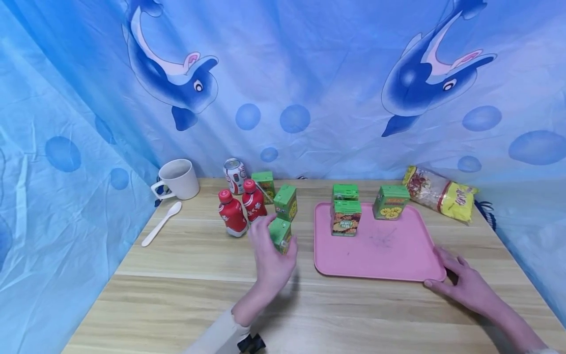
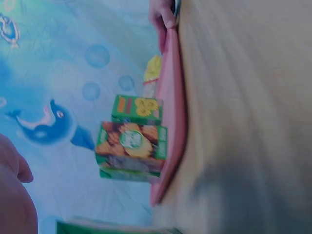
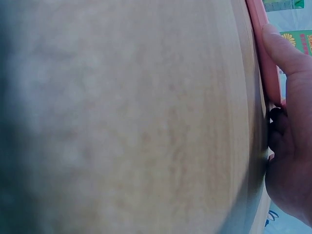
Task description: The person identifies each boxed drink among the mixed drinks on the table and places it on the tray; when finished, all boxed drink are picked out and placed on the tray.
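Observation:
My left hand [image 1: 270, 263] reaches over a small green drink carton [image 1: 280, 229], its fingers spread to the far left and the thumb to the right. In the left wrist view, the thumb stands above a green carton top [image 2: 107, 228], with a gap between. At the near right corner of the pink tray [image 1: 380, 255], my right hand [image 1: 468, 287] holds the rim, thumb on the near side and fingers along the right side. The right wrist view shows that thumb [image 3: 282, 48] against the tray's outer wall [image 3: 268, 73]. Green cartons [image 1: 346, 219] [image 1: 391, 202] stand on the tray.
Two red bottles [image 1: 232, 214] [image 1: 254, 201] stand left of the carton, with more green cartons [image 1: 263, 186] [image 1: 286, 202] and a can [image 1: 235, 176] behind. Farther left are a white mug [image 1: 181, 181] and spoon [image 1: 161, 224]. A yellow snack bag [image 1: 460, 201] lies behind the tray.

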### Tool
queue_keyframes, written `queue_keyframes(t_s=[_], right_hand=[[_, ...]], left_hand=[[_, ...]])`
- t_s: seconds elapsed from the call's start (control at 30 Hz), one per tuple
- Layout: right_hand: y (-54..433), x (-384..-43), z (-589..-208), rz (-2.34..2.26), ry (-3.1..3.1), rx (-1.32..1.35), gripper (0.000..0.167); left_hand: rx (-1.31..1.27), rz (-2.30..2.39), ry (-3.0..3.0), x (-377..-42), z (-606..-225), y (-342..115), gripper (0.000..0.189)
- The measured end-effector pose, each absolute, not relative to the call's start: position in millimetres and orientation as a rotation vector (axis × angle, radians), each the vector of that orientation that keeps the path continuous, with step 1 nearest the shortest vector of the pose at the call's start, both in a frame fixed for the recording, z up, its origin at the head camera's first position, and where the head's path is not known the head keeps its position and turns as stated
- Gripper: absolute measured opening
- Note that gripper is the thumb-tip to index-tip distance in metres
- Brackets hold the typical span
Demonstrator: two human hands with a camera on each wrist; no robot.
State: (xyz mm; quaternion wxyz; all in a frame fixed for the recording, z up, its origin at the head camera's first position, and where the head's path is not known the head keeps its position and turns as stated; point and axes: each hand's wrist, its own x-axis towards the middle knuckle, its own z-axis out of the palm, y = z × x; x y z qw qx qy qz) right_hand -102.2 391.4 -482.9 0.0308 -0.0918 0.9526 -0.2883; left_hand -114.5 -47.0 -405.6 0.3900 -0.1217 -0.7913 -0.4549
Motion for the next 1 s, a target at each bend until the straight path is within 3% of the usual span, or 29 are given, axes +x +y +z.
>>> queue_keyframes(t_s=[0.53,1.0], right_hand=[[393.3,-102.4,-485.4,-0.887,2.953,-0.294,0.101],[391.9,-102.0,-484.4,-0.892,2.933,-0.273,0.102]], left_hand=[[-0.134,-1.266,-2.181,-105.2,-450.4,-66.3,0.079],[-0.025,-1.329,-2.249,-114.5,-453.2,-63.7,0.071]])
